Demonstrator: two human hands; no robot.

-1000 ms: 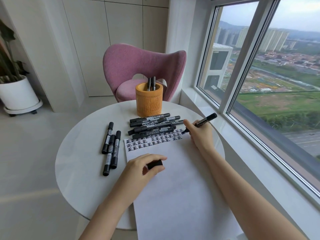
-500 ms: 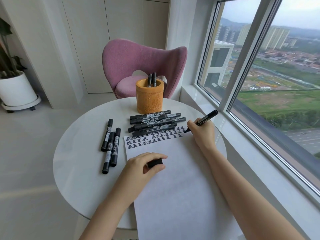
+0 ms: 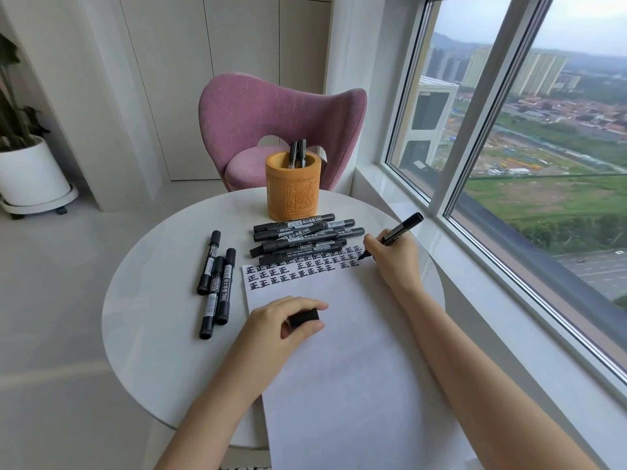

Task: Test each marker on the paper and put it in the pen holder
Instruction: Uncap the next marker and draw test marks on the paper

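My right grip [image 3: 390,262] pinches the marker [image 3: 402,229], tip down on the paper [image 3: 339,368] at the row's end. My left grip [image 3: 278,322] curls round the cap [image 3: 303,317] (keep it handy). Light, short strokes are enough.
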